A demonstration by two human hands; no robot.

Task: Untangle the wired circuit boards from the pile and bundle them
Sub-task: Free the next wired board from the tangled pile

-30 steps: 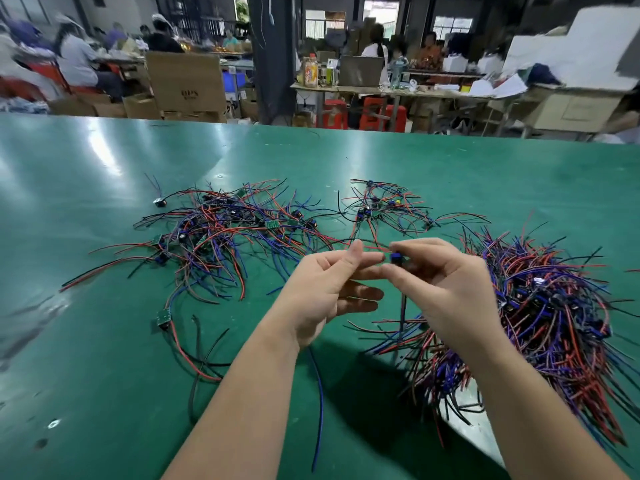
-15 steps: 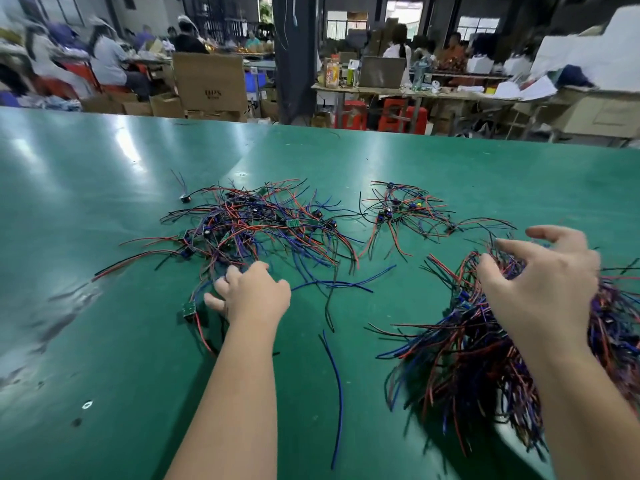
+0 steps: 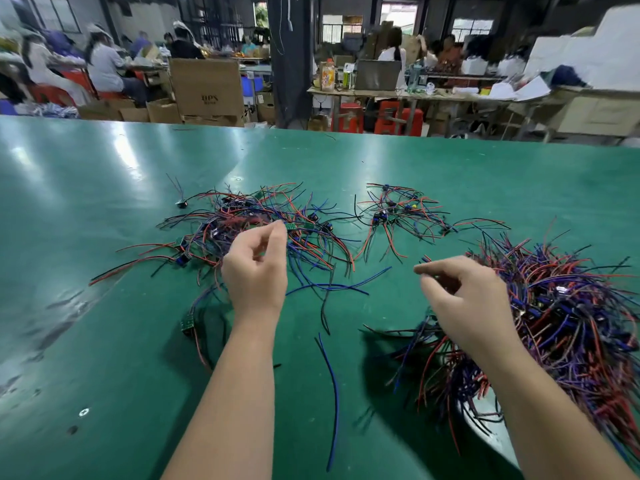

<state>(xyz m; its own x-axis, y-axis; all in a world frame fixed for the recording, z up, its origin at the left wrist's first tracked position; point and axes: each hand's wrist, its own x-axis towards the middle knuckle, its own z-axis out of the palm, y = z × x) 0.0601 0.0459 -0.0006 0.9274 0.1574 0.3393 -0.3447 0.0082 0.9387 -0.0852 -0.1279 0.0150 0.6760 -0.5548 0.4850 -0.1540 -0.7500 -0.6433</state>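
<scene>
The left hand [image 3: 254,275] and right hand [image 3: 464,299] hover loosely curled and empty above the surface [image 3: 104,341], with the tangled pile [image 3: 239,213] of wired circuit boards just beyond the left hand and the bundle [image 3: 571,306] immediately right of the right hand.

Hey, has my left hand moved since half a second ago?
Yes. The left hand moved forward, away from the small green board and toward the tangled pile.

Head cam looks fwd/down, close over table [image 3: 104,341].
</scene>
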